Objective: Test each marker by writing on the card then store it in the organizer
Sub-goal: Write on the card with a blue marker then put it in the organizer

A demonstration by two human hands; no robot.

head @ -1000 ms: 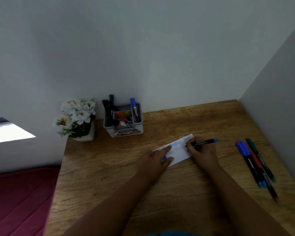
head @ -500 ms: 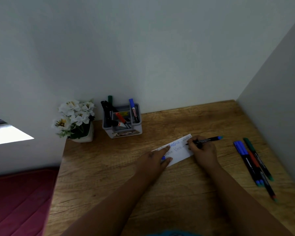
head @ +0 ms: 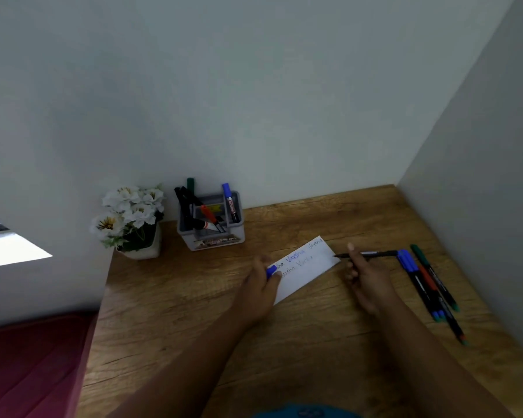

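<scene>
Writing looks finished — the right hand, pinching the slim black marker, has drawn its tip off the white paper card to just past the right edge. The left hand grips the small blue cap at the card's left end. Recapping, then the grey plastic organizer, likely follows.

1. Your left hand and right hand are both bare: you wear no gloves.
2. Your fingers and wrists carry no rings, watch or bands that can be made out.
3. Both your forearms are uncovered up to the lower edge of the view, with no sleeve reaching them.
4. A strip of teal-blue garment shows at the bottom edge between your arms; its cut is too blurred to tell.
</scene>
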